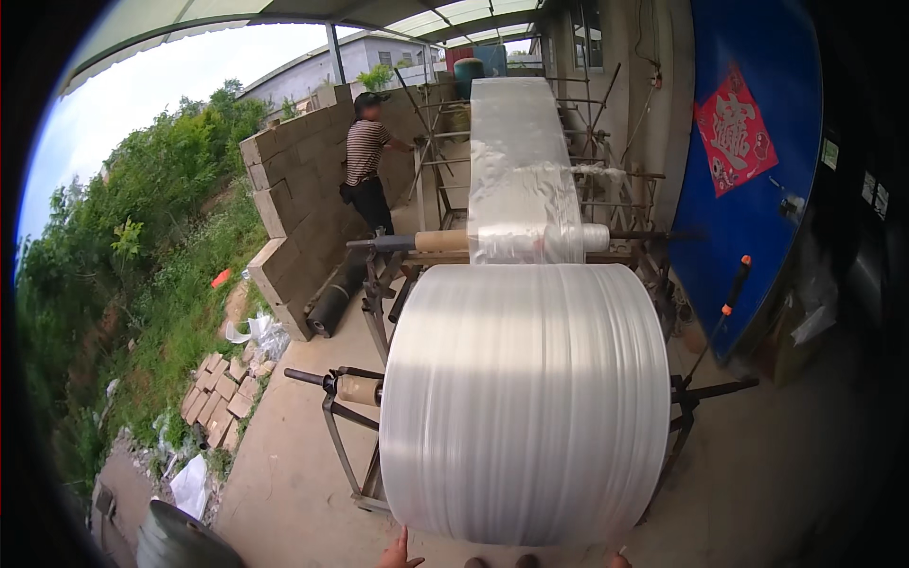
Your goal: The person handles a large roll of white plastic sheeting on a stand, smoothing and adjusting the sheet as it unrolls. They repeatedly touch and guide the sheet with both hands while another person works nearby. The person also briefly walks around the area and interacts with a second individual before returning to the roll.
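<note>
A very large roll of white plastic film (525,398) sits on a shaft in a metal stand (343,426) right in front of me. My left hand (401,555) shows at the bottom edge just below the roll's left end, fingers spread, holding nothing. Only a tip of my right hand (617,560) shows under the roll's right end; whether it grips anything is hidden. Behind the big roll, a smaller roll (530,242) on a cardboard core takes a film sheet (516,142) that runs up to a far frame.
A person in a striped shirt (365,156) stands at the far frame beside a grey block wall (294,185). A blue panel (757,199) and a rod with an orange tip (731,298) are on the right. Stacked bricks (222,398) and a dark roll (331,305) lie on the left.
</note>
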Tool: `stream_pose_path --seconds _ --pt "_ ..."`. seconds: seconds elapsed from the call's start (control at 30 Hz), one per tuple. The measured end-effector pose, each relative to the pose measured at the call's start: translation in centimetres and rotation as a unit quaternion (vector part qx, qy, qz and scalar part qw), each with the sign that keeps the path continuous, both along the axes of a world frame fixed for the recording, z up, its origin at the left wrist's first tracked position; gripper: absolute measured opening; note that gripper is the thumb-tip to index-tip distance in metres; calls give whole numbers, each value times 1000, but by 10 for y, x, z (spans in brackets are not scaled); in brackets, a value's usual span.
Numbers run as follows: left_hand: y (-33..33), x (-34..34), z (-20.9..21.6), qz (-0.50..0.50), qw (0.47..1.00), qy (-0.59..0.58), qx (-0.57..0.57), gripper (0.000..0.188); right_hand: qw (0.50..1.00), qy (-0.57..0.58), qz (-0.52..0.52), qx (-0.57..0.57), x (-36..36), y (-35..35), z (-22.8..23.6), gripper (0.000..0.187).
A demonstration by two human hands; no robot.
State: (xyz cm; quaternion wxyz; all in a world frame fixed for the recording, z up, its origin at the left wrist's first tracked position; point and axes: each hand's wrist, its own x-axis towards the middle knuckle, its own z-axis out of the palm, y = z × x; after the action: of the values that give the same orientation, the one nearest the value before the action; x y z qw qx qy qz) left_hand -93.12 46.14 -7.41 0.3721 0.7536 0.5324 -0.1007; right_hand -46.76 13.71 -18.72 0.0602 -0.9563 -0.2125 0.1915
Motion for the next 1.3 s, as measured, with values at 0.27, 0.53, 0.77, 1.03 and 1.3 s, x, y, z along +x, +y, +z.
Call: stream_pose_path --seconds 0.27,0.53,0.77,1.03,1.3 --pt "97 -35 26 181 934 -185 246 62 737 -63 -236 630 68 101 142 50" --pt "243 108 321 107 733 -514 433 50 434 -285 131 845 69 184 566 37" --pt "344 192 309 60 778 -357 514 54 521 179 110 827 175 351 642 38" --pt "235 160 195 263 892 -114 350 62 907 -30 -31 419 164 318 355 64" --pt "22 -47 -66 95 992 -77 30 57 987 49 -35 147 12 46 89 37"
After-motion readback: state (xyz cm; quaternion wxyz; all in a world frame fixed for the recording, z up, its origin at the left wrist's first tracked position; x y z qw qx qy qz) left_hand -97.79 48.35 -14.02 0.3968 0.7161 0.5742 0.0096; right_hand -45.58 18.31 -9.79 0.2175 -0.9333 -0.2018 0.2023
